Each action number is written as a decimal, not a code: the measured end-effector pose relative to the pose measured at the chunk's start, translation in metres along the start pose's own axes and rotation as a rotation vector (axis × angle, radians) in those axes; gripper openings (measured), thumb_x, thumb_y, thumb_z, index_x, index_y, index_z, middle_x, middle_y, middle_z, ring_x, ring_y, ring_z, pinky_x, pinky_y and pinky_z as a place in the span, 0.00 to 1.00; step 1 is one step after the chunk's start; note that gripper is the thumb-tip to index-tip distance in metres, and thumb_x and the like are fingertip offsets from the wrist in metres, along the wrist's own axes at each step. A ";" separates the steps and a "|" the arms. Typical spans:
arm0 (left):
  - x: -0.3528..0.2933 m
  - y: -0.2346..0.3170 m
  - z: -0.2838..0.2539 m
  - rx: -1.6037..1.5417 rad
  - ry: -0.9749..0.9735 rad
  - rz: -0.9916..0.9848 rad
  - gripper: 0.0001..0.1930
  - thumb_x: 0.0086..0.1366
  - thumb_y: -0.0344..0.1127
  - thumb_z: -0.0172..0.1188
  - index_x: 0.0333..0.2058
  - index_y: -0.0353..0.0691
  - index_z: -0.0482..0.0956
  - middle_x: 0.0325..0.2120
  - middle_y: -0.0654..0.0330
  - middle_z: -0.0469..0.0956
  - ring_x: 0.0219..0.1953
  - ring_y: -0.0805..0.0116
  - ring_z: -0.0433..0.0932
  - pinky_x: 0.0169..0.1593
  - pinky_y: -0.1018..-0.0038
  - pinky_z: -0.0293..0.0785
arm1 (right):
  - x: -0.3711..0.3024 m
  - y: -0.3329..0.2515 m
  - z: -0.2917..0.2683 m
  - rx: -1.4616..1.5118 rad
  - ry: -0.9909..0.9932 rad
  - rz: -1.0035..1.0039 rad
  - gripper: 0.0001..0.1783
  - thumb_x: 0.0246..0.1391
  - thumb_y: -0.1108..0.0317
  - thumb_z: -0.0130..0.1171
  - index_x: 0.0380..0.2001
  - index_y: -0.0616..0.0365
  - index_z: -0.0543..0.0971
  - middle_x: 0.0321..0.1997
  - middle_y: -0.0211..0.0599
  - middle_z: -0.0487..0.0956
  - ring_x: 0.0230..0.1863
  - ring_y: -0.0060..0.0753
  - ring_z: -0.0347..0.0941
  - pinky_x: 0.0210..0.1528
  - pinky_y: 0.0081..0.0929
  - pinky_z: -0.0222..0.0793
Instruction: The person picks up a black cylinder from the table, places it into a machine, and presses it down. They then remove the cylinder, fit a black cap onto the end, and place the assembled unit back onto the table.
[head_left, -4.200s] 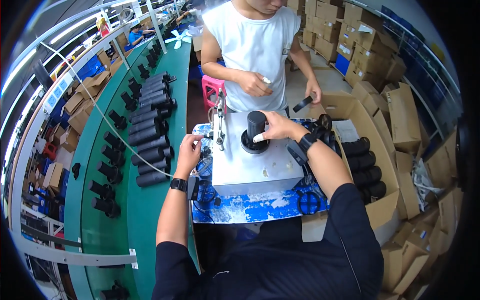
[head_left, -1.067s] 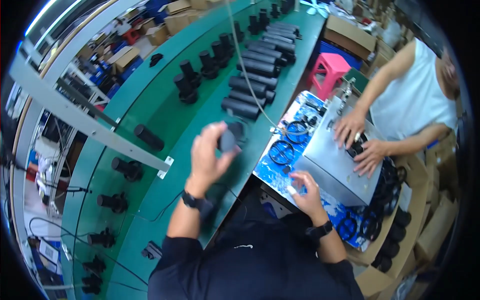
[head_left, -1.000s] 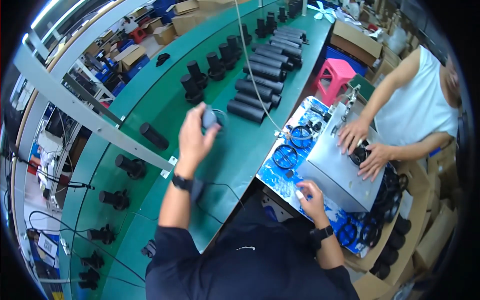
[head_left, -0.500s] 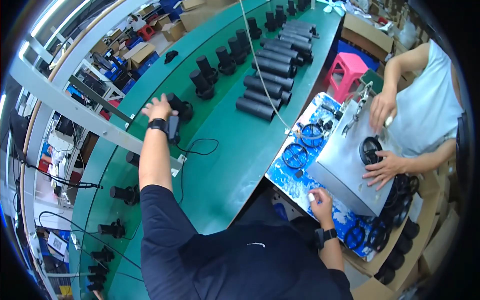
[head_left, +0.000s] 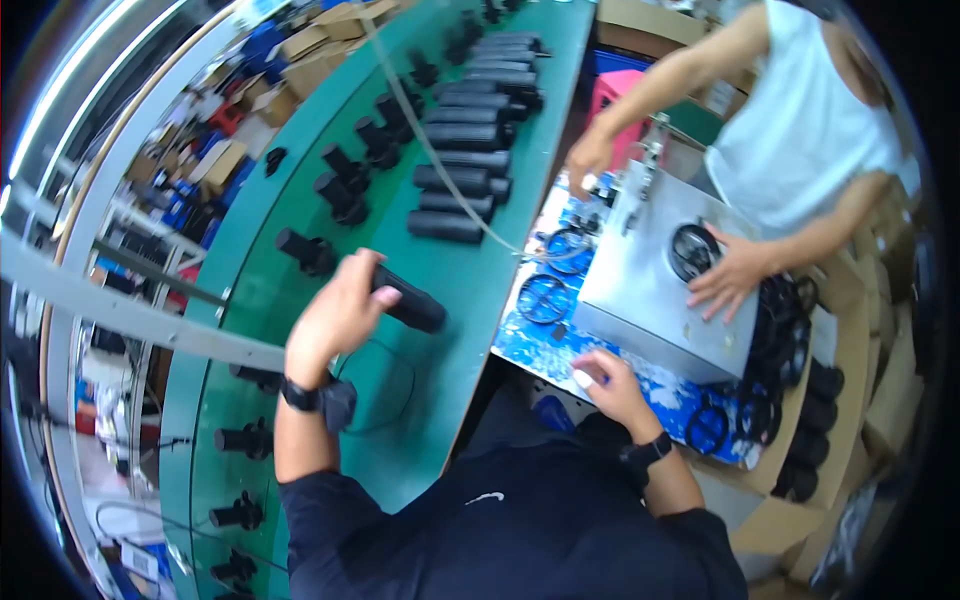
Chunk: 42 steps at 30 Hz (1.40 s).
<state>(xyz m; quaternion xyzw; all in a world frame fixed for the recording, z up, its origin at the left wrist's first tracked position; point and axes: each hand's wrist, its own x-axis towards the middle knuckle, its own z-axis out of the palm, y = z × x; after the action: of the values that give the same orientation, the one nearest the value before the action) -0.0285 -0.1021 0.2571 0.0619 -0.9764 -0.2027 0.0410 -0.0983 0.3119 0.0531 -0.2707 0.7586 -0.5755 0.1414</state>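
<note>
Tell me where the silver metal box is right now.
In the head view, right of centre, the silver metal box stands on the worn blue table, just beyond the right hand, with a co-worker's hand on its top.

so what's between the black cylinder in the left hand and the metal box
In the head view: a stretch of green bench, then the worn blue table, where a black spoked ring lies left of the metal box.
</note>
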 end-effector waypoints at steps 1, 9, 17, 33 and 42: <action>-0.002 0.036 0.012 -0.046 -0.022 0.132 0.27 0.68 0.40 0.69 0.60 0.35 0.72 0.49 0.40 0.78 0.52 0.36 0.79 0.55 0.52 0.77 | 0.011 -0.025 0.003 -0.026 -0.006 -0.100 0.20 0.60 0.66 0.73 0.53 0.60 0.82 0.43 0.37 0.84 0.41 0.31 0.81 0.45 0.30 0.76; -0.001 0.106 0.165 -0.716 -0.032 0.306 0.22 0.77 0.42 0.61 0.63 0.37 0.75 0.43 0.57 0.77 0.40 0.63 0.77 0.43 0.69 0.75 | -0.015 -0.076 -0.023 -0.163 -0.115 0.174 0.48 0.50 0.51 0.82 0.67 0.62 0.70 0.60 0.48 0.81 0.61 0.45 0.80 0.62 0.41 0.74; -0.017 -0.008 0.275 -0.973 0.201 -0.156 0.13 0.81 0.36 0.55 0.49 0.32 0.84 0.31 0.67 0.77 0.33 0.78 0.71 0.40 0.77 0.70 | -0.097 0.010 -0.041 0.181 0.168 0.277 0.47 0.51 0.54 0.84 0.66 0.63 0.69 0.52 0.42 0.83 0.55 0.37 0.80 0.62 0.37 0.74; -0.026 -0.008 0.288 -0.899 0.297 -0.102 0.14 0.81 0.36 0.55 0.42 0.31 0.86 0.29 0.65 0.77 0.31 0.77 0.71 0.37 0.75 0.69 | -0.074 -0.058 -0.055 -0.458 0.099 0.071 0.40 0.48 0.52 0.83 0.57 0.62 0.77 0.51 0.53 0.83 0.52 0.53 0.83 0.58 0.41 0.78; -0.026 -0.005 0.283 -0.866 0.275 -0.099 0.14 0.81 0.35 0.56 0.42 0.30 0.85 0.29 0.62 0.79 0.32 0.74 0.73 0.38 0.73 0.71 | 0.023 -0.172 -0.188 -0.637 0.692 -0.326 0.34 0.49 0.57 0.84 0.52 0.67 0.82 0.44 0.43 0.88 0.45 0.36 0.86 0.52 0.36 0.81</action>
<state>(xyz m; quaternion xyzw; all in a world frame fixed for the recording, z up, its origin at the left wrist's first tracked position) -0.0324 0.0076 -0.0055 0.1118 -0.7831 -0.5838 0.1826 -0.1729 0.4158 0.2749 -0.2089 0.8469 -0.3860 -0.3002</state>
